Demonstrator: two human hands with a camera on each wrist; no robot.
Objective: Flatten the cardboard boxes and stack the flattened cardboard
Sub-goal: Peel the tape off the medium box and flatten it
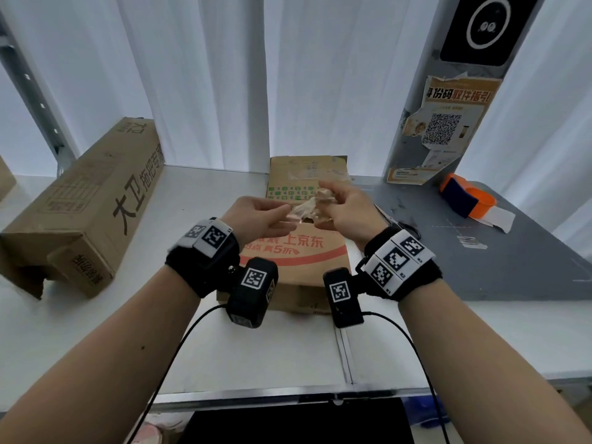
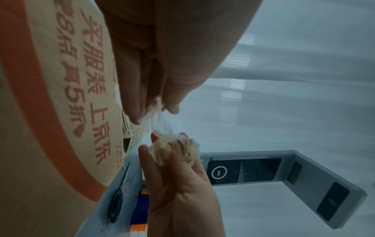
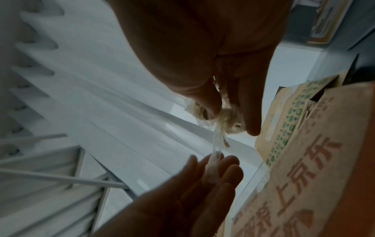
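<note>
Two hands (image 1: pixel 307 213) pinching crumpled clear tape wad (image 1: pixel 312 208) above printed corrugated box (image 1: pixel 298 254).

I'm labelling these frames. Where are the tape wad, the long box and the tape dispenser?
Tape wad (image 1: pixel 324 200): head view, crumpled middle.
Long box (image 1: pixel 96 200): head view, printed side.
Tape dispenser (image 1: pixel 466 200): head view, orange body.

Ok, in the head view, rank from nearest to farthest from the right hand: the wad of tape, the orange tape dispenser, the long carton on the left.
From the right hand:
1. wad of tape, held in its fingers, its tail pinched by the left hand.
2. orange tape dispenser, to its right on the grey mat.
3. long carton, far left on the table.
</note>
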